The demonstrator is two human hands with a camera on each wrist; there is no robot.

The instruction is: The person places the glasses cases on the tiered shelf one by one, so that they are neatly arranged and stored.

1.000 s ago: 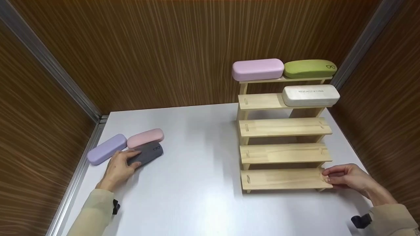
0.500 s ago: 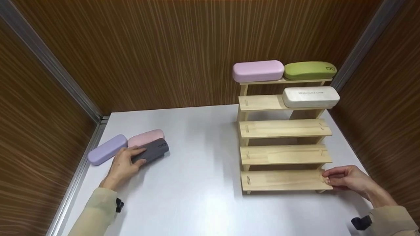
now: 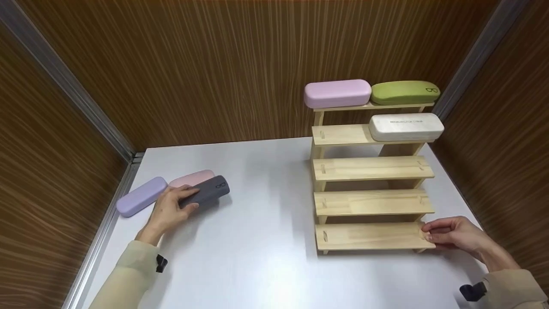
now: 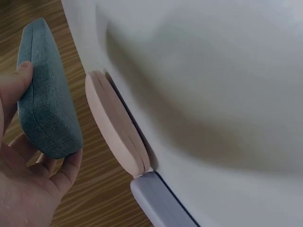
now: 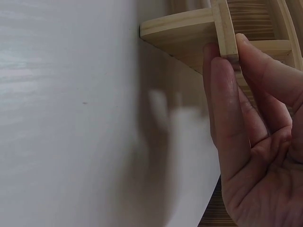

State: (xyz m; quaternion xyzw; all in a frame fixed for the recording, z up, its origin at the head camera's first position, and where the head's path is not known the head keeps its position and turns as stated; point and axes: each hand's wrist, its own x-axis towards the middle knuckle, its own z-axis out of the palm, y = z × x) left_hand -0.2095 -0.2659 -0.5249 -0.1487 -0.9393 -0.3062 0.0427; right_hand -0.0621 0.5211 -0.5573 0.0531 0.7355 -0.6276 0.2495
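My left hand (image 3: 169, 211) grips a dark grey glasses case (image 3: 209, 191) between thumb and fingers, raised off the table; a small glasses mark shows on its lid. In the left wrist view that glasses case (image 4: 47, 94) looks teal, with a fabric texture. Behind it lies a pink glasses case (image 3: 193, 177), partly covered in the head view, its end close to a lavender glasses case (image 3: 141, 196). At the right, my right hand (image 3: 461, 236) pinches the end of the lowest step of a wooden tiered rack (image 3: 369, 237); the right wrist view shows the step's edge (image 5: 226, 38) between thumb and fingers.
On the rack's top tier sit a pinkish-purple glasses case (image 3: 338, 93) and a green glasses case (image 3: 405, 92). A white glasses case (image 3: 406, 127) rests at the right of the tier below. Wood-grain walls (image 3: 223, 68) enclose the white table (image 3: 248, 240).
My left hand has lifted the dark grey glasses case and carried it up and to the right, past the pink one. The right hand keeps its hold on the rack.
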